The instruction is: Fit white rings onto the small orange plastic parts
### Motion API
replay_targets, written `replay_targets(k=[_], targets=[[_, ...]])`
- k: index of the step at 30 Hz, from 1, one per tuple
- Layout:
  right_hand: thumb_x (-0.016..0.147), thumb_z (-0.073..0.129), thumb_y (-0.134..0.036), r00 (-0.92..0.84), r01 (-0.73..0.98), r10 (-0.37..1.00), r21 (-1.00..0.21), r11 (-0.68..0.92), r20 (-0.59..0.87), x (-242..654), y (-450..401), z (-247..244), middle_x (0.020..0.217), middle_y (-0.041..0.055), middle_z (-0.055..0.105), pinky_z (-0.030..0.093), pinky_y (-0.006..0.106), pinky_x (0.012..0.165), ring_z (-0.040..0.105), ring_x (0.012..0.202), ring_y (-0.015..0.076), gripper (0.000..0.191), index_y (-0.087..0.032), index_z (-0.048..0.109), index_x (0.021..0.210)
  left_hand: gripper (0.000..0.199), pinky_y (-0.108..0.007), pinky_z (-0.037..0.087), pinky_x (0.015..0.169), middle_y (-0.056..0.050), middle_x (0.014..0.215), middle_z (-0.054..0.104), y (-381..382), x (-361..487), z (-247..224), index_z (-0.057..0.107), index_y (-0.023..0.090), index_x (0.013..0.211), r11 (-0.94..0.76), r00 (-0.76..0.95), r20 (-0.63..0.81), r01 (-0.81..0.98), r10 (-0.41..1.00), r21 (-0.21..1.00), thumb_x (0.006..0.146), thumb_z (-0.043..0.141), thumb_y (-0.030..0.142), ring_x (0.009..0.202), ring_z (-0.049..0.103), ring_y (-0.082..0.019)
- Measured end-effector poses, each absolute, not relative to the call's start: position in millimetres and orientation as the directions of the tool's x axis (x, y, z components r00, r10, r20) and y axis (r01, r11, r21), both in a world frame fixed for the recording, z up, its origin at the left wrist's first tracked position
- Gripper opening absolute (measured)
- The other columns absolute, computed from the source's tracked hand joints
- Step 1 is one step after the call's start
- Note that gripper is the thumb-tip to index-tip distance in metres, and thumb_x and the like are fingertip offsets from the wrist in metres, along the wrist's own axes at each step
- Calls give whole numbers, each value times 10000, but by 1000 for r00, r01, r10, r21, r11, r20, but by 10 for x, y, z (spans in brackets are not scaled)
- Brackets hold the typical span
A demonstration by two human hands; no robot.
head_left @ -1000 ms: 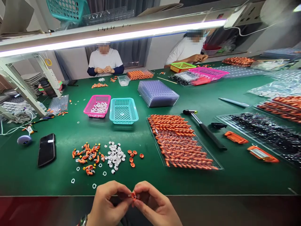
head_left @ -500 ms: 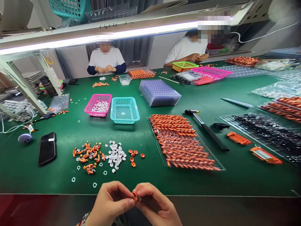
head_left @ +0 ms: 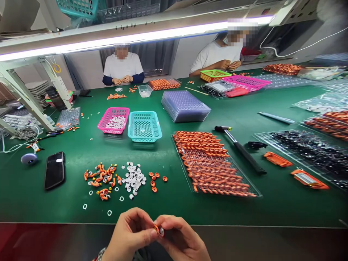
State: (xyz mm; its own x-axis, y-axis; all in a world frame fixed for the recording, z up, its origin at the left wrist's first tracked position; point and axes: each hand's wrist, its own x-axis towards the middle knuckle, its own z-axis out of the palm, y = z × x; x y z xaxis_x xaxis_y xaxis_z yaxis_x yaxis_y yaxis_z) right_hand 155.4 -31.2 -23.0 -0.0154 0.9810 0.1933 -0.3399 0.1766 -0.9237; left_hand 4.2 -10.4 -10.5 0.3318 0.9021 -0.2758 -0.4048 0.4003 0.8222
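Observation:
My left hand pinches a small orange ring-shaped part between thumb and forefinger, at the table's front edge. Against it, my right hand holds a small round part, pale with an orange rim. The two parts touch or nearly touch; the fingers hide most of both. Beyond my hands lie a pile of white round caps, several orange cups and a heap of orange curved pieces. Loose white rings are scattered in front of that heap.
A tray of orange pieces, a hammer and orange clamshell parts lie to the right. Pink and turquoise baskets stand mid-table; a phone lies left. Two people work opposite, under a light bar.
My right fingers have shifted slightly, and more of the pale round part now shows beside the orange ring. Both hands stay together in almost the same place.

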Motion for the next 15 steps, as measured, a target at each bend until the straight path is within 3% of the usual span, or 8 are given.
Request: replay_targets(k=[5,11,15], targets=[[836,705,-112,-28,-297,974,-933,205,223,1579,-322,-239,931,26,737,601,239,778,717,855,173,220,-302,685,945,358,-110,366,510,43,629,604,-99,36,-108,659,145,806,370,316,-259,-371,913,852,632,912,328,548,499,-36],[816,694,-54,-18,-102,933,-929,355,359,1611,-314,-274,932,17,750,611,261,763,724,849,186,305,-318,690,968,302,-171,508,689,-53,832,771,-88,9,36,763,177,947,389,388,-272,-265,881,882,728,846,368,715,675,-105],[791,716,-64,34,65,910,-909,411,414,1621,-319,-258,903,51,727,611,266,723,714,806,201,257,-280,712,931,268,-209,535,671,-91,798,779,-89,3,53,788,155,874,327,332,-262,-157,906,932,731,823,378,691,704,-159]])
